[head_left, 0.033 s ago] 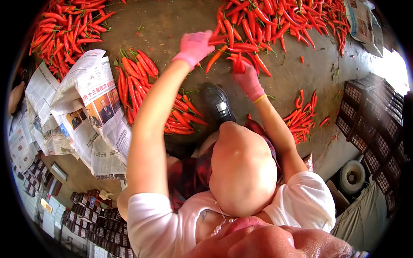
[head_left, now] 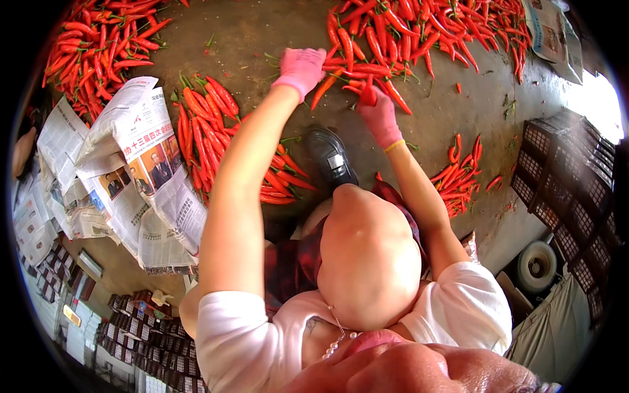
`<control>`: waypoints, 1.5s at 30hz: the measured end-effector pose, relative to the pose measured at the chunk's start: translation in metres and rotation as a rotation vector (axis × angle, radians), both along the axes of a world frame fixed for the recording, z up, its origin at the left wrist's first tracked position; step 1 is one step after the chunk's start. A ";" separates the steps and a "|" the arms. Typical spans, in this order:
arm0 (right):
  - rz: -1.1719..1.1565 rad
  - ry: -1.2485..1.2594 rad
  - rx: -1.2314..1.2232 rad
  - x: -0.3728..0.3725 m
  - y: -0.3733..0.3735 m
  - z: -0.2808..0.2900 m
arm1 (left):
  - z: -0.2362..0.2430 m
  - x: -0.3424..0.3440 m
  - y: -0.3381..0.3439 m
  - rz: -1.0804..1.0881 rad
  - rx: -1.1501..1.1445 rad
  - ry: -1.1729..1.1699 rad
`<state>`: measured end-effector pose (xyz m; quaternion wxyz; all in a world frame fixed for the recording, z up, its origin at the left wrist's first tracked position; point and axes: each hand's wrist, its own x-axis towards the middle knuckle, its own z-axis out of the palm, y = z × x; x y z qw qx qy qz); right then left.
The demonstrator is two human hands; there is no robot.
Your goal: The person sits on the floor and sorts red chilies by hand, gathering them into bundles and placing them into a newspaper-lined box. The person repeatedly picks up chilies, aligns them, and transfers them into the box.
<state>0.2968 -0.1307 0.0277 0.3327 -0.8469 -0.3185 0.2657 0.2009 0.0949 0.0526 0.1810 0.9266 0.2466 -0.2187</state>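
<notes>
My left hand (head_left: 301,71), in a pink glove, is closed at the left edge of the large chili pile (head_left: 406,39). Green stems (head_left: 270,60) poke out on its left side, so it grips red chili peppers that are mostly hidden by the fingers. My right hand (head_left: 380,122), gloved in pink with a yellow band at the wrist, is closed with an upright red chili pepper (head_left: 368,93) at its fingers. Between the hands lie loose chilies, one of them orange-red (head_left: 325,90). Left of my shoe, a sorted chili bunch (head_left: 209,131) lies with stems pointing away.
Another chili heap (head_left: 98,52) is at the far left, beside propped newspapers (head_left: 147,170). A small chili pile (head_left: 458,180) lies right of my right forearm. My black shoe (head_left: 331,157) stands between the piles. Dark plastic crates (head_left: 563,190) and a wheel (head_left: 536,267) are at the right.
My left hand has shifted slightly right, and green stems now show on its left side. My right hand has moved slightly right, its red chili pepper now more upright.
</notes>
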 end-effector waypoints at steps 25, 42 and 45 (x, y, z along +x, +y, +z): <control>0.022 0.152 -0.285 0.013 -0.014 0.014 | -0.025 -0.067 -0.020 0.829 -0.011 -0.060; 0.463 -0.389 -0.320 -0.006 -0.058 -0.001 | -0.017 -0.029 -0.107 0.864 -0.666 -0.414; 0.202 -0.169 -0.261 0.038 -0.066 0.015 | -0.043 -0.036 -0.084 0.940 -0.517 -0.231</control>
